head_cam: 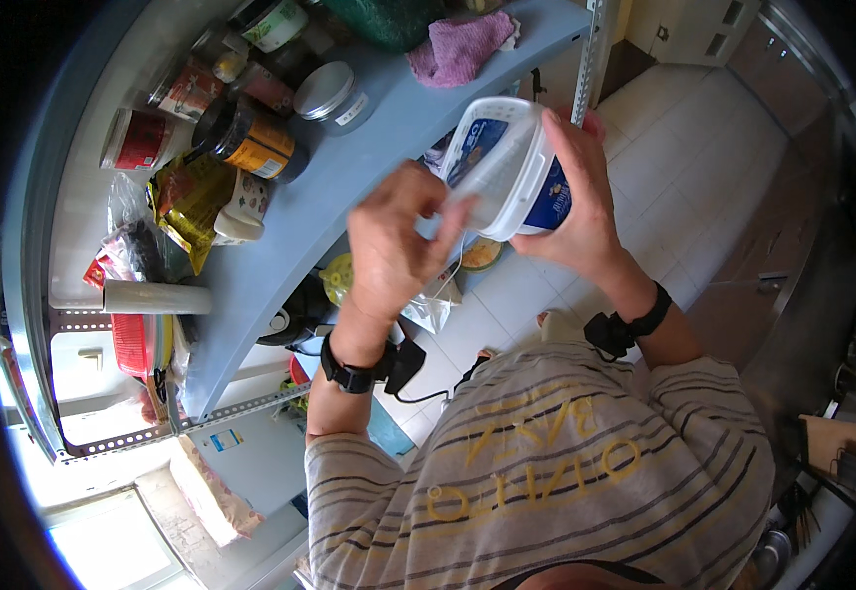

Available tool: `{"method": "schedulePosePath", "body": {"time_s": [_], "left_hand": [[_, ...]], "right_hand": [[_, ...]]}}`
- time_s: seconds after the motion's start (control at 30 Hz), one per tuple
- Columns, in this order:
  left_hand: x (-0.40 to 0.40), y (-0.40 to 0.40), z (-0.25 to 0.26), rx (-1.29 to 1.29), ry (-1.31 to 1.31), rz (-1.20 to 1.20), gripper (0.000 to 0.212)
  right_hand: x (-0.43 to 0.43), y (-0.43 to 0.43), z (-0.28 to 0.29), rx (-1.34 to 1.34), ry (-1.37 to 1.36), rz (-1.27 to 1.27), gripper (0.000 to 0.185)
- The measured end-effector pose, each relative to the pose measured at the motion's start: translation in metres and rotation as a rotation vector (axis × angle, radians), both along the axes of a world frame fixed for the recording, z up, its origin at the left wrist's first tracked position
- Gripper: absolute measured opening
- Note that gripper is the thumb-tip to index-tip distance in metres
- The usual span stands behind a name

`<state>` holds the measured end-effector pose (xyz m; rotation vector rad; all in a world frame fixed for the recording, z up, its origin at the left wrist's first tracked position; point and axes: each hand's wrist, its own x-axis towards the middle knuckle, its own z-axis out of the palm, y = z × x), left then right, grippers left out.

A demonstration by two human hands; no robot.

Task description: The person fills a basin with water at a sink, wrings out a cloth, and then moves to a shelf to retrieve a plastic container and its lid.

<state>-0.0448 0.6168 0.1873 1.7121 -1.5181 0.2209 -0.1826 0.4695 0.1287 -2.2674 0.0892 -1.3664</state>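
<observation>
My right hand [583, 195] grips a translucent plastic tub [505, 210] with blue printed labels, thumb near the rim and fingers around its side. The tub is tilted, its opening towards me. My left hand [398, 228] is at the tub's near left edge, blurred by motion, with fingers curled and the thumb reaching to the rim. A whitish translucent strip [498, 162] slants across the opening from those fingertips. Blur hides whether they hold it.
A blue-grey metal shelf [310, 199] runs along the left, bearing jars [266, 144], a silver-lidded jar [332, 99], a yellow food bag [188, 199], a roll of plastic film [157, 297] and a pink cloth [461, 48]. A perforated upright [586, 66] stands just beyond the tub. A cut melon [481, 254] lies below.
</observation>
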Motion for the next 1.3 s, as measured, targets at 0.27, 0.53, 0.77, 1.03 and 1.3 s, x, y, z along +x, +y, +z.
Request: {"method": "schedulePosePath", "body": {"time_s": [0.27, 0.53, 0.77, 1.03, 1.3], "left_hand": [[0.011, 0.007, 0.019, -0.203, -0.133, 0.166, 0.012], [0.040, 0.035, 0.026, -0.676, 0.144, 0.471, 0.026], [0.038, 0.054, 0.016, -0.782, 0.357, 0.500, 0.036], [0.049, 0.066, 0.000, -0.686, 0.440, 0.511, 0.034], [0.050, 0.059, -0.002, -0.666, 0.484, 0.509, 0.034]], "right_hand": [[-0.007, -0.001, -0.005, 0.206, 0.005, 0.171, 0.107], [-0.020, -0.004, -0.012, 0.147, -0.199, 0.126, 0.114], [-0.019, -0.007, -0.002, -0.109, -0.321, -0.152, 0.082], [-0.018, -0.012, -0.006, -0.069, -0.334, 0.094, 0.115], [-0.015, -0.013, -0.009, 0.062, -0.392, 0.121, 0.122]]}}
